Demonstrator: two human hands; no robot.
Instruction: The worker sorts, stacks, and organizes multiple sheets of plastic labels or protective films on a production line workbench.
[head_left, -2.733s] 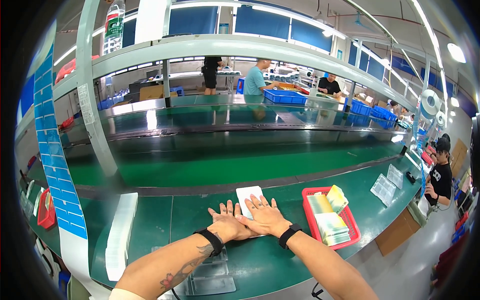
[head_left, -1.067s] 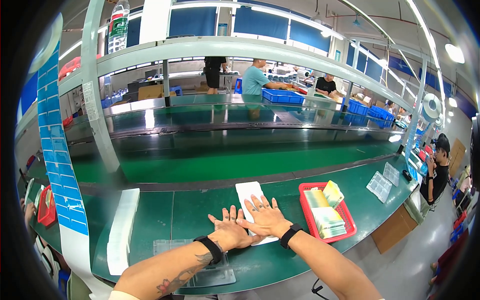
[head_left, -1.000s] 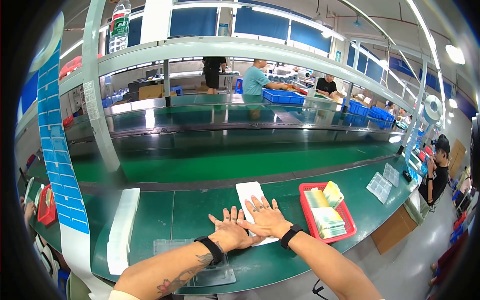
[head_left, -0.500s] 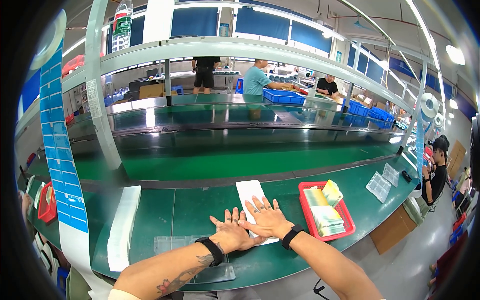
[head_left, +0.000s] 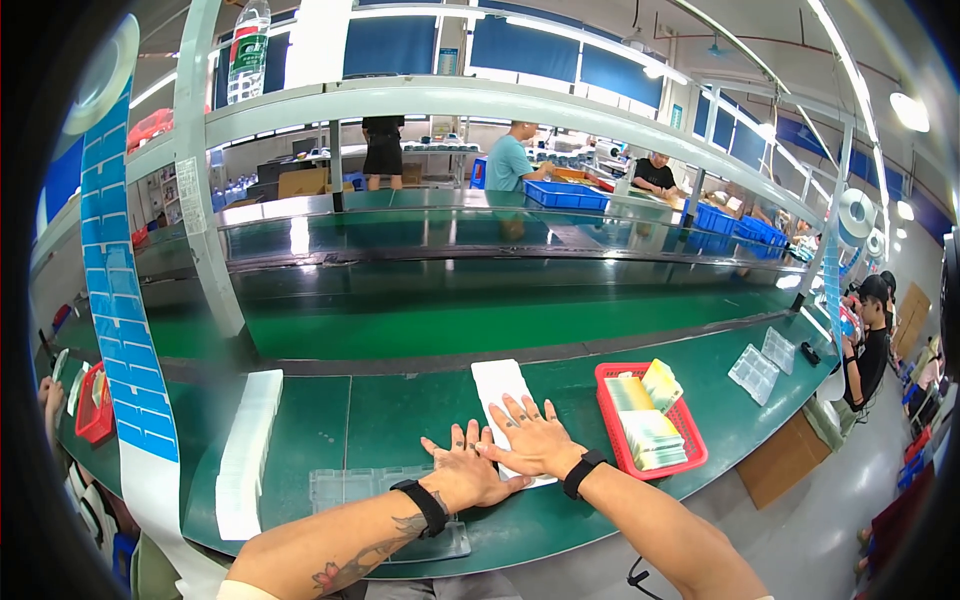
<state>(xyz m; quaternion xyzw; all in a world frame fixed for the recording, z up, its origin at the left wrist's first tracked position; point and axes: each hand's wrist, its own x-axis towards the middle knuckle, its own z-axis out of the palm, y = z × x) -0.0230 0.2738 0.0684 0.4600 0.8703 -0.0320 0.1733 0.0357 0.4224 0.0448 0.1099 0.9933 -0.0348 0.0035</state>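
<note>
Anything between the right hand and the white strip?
Nothing visible: the right hand lies flat, spread over the white strip. The left hand is right beside it, overlapping at the thumb. Contact beneath the right palm is hidden.

Clear bottle with red-green label: upright, upper left, by pale crossbar. Blue blinds in background. Co-worker in teal shirt beside blue bin. Second co-worker, black cap, far right. Cardboard box lower right.
</note>
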